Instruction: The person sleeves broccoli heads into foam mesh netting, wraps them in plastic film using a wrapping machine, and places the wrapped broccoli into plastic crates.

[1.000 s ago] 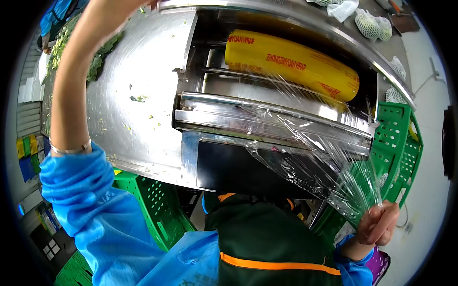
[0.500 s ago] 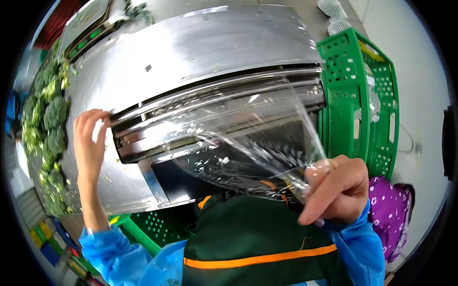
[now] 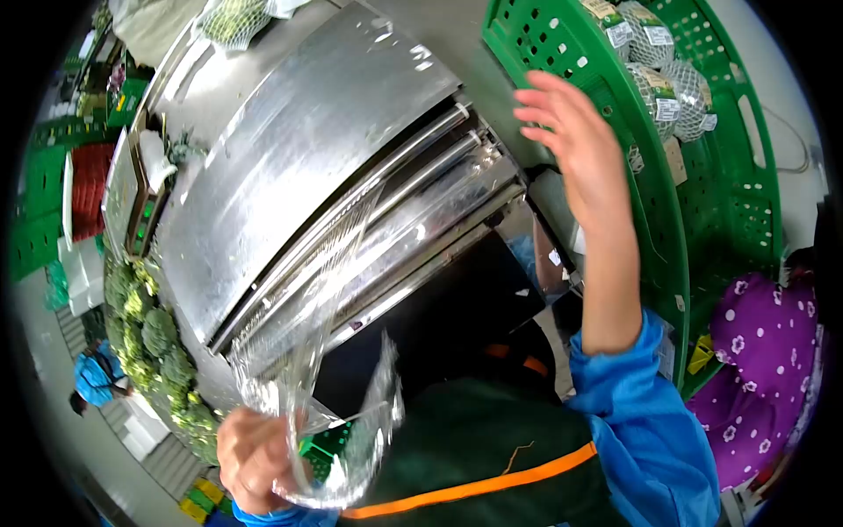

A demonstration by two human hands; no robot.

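Observation:
My left hand (image 3: 252, 458) is low at the left and grips a sheet of clear cling film (image 3: 332, 413) that hangs crumpled below the steel wrapping machine (image 3: 299, 167). The film's upper part still stretches up to the machine's roller bars (image 3: 386, 237). My right hand (image 3: 572, 140) is raised with its fingers spread and nothing in it, in front of the green crate (image 3: 650, 193) to the right of the machine.
Wrapped broccoli packs (image 3: 663, 66) with labels lie in the green crate. Loose broccoli heads (image 3: 149, 342) pile along the left of the steel table. A scale (image 3: 140, 206) stands behind the machine. A purple dotted cloth (image 3: 768, 351) is at the right. Another person (image 3: 92, 378) stands far left.
The film left my right hand and is now in my left hand, pulled off toward the left. My right hand rose, empty, toward the green crate. The view swung right.

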